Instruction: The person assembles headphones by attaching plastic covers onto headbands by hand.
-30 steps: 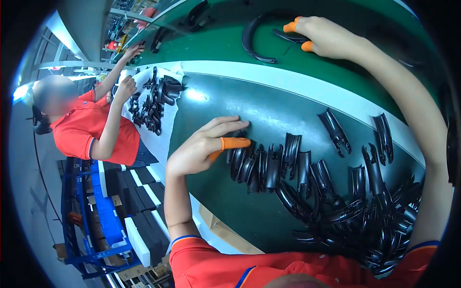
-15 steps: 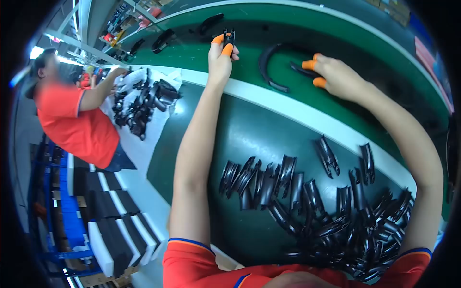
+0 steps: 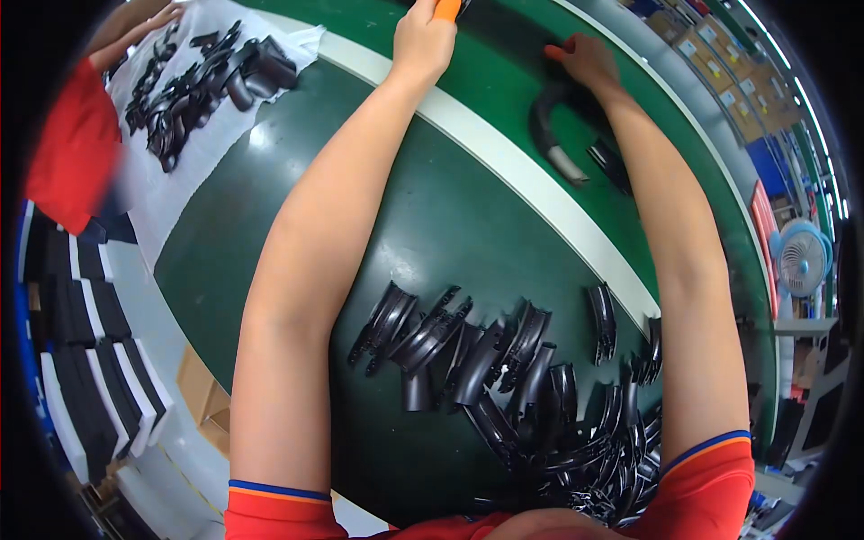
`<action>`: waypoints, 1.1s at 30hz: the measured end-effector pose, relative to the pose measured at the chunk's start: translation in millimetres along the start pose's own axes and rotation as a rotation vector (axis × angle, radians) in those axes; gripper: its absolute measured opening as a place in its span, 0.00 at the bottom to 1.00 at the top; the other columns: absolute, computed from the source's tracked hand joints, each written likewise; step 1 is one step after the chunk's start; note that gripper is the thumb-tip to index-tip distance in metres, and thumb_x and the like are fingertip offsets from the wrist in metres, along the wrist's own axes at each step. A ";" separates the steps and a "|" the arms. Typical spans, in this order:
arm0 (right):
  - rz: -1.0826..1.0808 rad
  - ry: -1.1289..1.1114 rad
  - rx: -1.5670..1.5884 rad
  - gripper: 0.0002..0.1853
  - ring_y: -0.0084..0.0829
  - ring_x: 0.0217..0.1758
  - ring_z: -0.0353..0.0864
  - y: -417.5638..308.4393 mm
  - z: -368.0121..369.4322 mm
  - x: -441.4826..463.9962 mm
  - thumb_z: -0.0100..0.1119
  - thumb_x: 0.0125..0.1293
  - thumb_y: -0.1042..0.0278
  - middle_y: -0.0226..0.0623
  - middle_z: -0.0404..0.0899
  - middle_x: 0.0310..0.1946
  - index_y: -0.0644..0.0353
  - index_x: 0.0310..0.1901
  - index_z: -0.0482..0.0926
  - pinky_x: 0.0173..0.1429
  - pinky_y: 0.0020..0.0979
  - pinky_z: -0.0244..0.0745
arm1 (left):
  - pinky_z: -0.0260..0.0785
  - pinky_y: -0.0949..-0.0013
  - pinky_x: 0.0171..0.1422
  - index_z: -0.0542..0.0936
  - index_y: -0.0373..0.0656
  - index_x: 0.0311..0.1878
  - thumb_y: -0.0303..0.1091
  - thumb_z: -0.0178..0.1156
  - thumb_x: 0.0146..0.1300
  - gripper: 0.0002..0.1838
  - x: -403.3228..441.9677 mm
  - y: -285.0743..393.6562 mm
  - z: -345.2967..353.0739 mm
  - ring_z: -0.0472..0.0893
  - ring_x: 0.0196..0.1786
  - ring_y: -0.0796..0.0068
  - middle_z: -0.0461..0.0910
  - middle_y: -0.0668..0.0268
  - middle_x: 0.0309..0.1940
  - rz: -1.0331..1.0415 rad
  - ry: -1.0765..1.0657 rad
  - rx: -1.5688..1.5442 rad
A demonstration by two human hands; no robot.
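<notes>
At the top edge of the view my left hand [image 3: 425,40] is closed on a black plastic part [image 3: 464,9], which is mostly cut off by the frame. An orange finger cot covers the fingertip that shows there. My right hand [image 3: 592,65] reaches over the green conveyor belt [image 3: 504,76], orange cots on its fingertips. Motion blurs its fingers, and I cannot tell whether they grip anything. Just below it a curved black part [image 3: 546,126] lies on the belt, with a shorter black piece [image 3: 609,166] beside my right forearm.
Several glossy black curved parts [image 3: 486,364] are heaped on the dark green table [image 3: 279,193] below my arms. A white rail [image 3: 513,153] divides table and belt. At left, a co-worker in a red shirt [image 3: 76,148] stands by more black parts [image 3: 193,94] on white cloth.
The view has turned to the right. My right hand has moved away from the short black piece, which now lies on the belt. My left hand still holds its part.
</notes>
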State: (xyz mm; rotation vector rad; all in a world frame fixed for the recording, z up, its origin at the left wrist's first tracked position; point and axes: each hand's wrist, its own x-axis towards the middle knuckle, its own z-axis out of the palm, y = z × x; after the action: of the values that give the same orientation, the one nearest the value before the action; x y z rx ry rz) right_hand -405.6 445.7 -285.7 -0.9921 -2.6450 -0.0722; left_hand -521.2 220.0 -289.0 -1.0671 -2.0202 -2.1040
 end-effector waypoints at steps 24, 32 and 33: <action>-0.410 -0.355 0.080 0.20 0.35 0.50 0.80 11.1 -118.5 -16.3 0.63 0.56 0.58 0.45 0.82 0.43 0.60 0.47 0.82 0.52 0.37 0.75 | 0.70 0.56 0.54 0.79 0.37 0.49 0.32 0.57 0.66 0.12 2.5 -5.9 0.8 0.78 0.48 0.51 0.80 0.53 0.43 0.371 0.158 0.291; -0.268 0.008 0.367 0.21 0.50 0.56 0.78 -61.1 -35.3 -47.9 0.60 0.63 0.57 0.52 0.80 0.49 0.61 0.54 0.79 0.60 0.41 0.72 | 0.70 0.55 0.52 0.81 0.40 0.48 0.30 0.58 0.63 0.12 -4.3 6.4 4.8 0.76 0.46 0.51 0.80 0.57 0.40 0.620 -0.001 0.591; -0.326 -0.090 0.385 0.20 0.50 0.54 0.79 -64.3 -36.7 -47.1 0.62 0.61 0.60 0.51 0.81 0.48 0.61 0.52 0.79 0.58 0.41 0.73 | 0.70 0.55 0.52 0.81 0.40 0.48 0.30 0.58 0.63 0.12 -3.9 5.8 4.2 0.76 0.46 0.51 0.79 0.56 0.40 0.625 0.016 0.560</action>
State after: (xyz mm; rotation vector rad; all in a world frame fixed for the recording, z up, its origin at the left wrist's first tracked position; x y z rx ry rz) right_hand -403.9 361.4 -261.3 -0.4470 -2.7283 0.4019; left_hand -513.7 221.2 -286.2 -1.3159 -1.7708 -1.1535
